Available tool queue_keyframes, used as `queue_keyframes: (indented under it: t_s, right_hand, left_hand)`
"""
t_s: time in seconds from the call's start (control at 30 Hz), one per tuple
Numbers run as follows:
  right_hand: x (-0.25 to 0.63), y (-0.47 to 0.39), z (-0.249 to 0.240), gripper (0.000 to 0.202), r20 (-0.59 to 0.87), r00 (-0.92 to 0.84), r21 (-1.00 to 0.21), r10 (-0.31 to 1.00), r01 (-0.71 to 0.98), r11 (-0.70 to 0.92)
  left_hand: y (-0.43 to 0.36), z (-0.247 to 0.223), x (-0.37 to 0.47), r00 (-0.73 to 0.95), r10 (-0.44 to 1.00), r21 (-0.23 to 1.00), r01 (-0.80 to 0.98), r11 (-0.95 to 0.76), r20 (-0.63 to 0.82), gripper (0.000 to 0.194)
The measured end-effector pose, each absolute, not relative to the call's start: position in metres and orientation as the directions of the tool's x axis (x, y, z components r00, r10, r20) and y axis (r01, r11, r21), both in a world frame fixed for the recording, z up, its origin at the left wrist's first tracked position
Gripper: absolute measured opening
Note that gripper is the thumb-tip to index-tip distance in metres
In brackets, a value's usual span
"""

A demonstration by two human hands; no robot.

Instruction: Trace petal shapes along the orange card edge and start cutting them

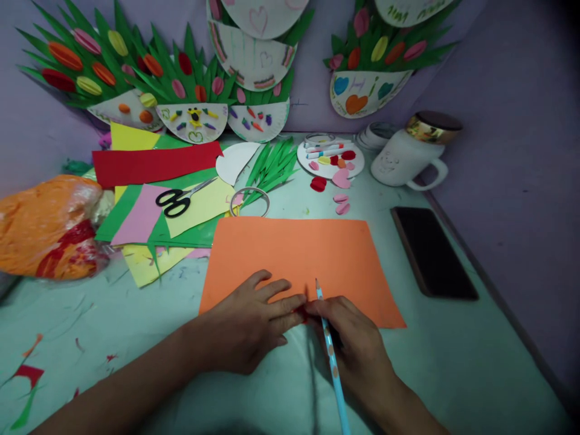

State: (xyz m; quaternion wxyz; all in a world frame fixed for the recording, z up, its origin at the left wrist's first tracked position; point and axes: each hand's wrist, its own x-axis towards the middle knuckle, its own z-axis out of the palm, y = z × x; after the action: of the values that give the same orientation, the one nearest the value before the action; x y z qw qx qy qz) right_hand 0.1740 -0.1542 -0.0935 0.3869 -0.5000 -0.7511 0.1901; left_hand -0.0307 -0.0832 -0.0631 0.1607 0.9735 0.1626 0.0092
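Note:
A sheet of orange paper point(294, 248) lies on the table in front of me. My left hand point(247, 320) rests palm down over its near edge, with fingers stretched out and spread. In my right hand point(356, 344) is a light blue pencil with spots point(333, 362), its sharpened tip pointing up and away. The fingertips of both hands meet near the sheet's lower edge, around a small red piece point(302, 310) that is mostly hidden. I cannot tell which hand touches it.
Black-handled scissors point(174, 202) lie on coloured paper at left, beside an orange plastic bag point(49, 226). Behind the sheet are a tape roll point(250, 189), green paper leaves point(274, 163) and a white plate point(306, 164). A phone point(432, 252) and mug point(396, 158) stand right.

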Motion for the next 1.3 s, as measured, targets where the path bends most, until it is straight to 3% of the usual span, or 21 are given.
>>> queue_keyframes:
  t_s: [0.23, 0.47, 0.63, 0.87, 1.0, 1.3]
  right_hand:
    - [0.171, -0.158, -0.093, 0.026, 0.361, -0.189, -0.643, 0.913, 0.659, 0.391]
    - [0.168, -0.159, -0.095, 0.029, 0.380, -0.127, -0.665, 0.916, 0.651, 0.366]
    - [0.172, -0.159, -0.097, 0.021, 0.303, -0.065, -0.768, 0.951, 0.573, 0.284]
    - [0.177, -0.160, -0.100, 0.011, 0.147, 0.114, -0.934, 0.983, 0.344, 0.100]
    - [0.176, -0.158, -0.101, 0.006, 0.136, 0.158, -0.964, 0.978, 0.249, 0.094]
    - [0.182, -0.164, -0.107, 0.016, 0.195, 0.026, -0.921, 0.980, 0.349, 0.174]
  left_hand:
    - [-0.084, -0.066, -0.038, 0.926, 0.354, 0.423, 0.270, -0.865, 0.133, 0.038]
    - [-0.088, -0.065, -0.037, 0.946, 0.325, 0.317, 0.308, -0.897, 0.000, 0.041]
    - [-0.088, -0.068, -0.039, 0.949, 0.316, 0.269, 0.300, -0.915, 0.019, 0.041]
    - [-0.089, -0.067, -0.038, 0.945, 0.327, 0.227, 0.312, -0.923, 0.031, 0.041]
    - [-0.090, -0.067, -0.038, 0.943, 0.332, 0.226, 0.319, -0.920, 0.020, 0.042]
    - [-0.093, -0.067, -0.037, 0.943, 0.334, 0.170, 0.329, -0.929, -0.002, 0.040]
